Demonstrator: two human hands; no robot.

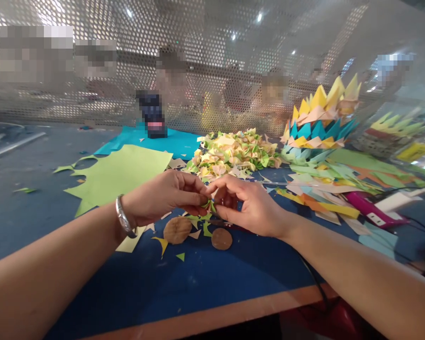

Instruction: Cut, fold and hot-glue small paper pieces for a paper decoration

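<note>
Over the blue table my left hand (170, 192) and my right hand (250, 205) meet, thumbs and fingertips pinched together on a small green folded paper piece (209, 205). Much of that piece is hidden by the fingers. Two round brown discs lie just below the hands, a larger wooden-looking disc (177, 230) on the left and a smaller disc (221, 239) on the right. Around them are yellow, green and pink paper scraps (161, 244). Left of the hands spreads a light green paper sheet (122, 167) with scalloped, cut edges.
Behind the hands sits a heap of small paper pieces (233, 151), beside a blue sheet (184, 141) and a phone (153, 113). At right are a layered pointed paper construction (320, 123), paper strips (326, 205), a magenta-and-white power strip (375, 212) and cables. A perforated screen (212, 56) stands behind.
</note>
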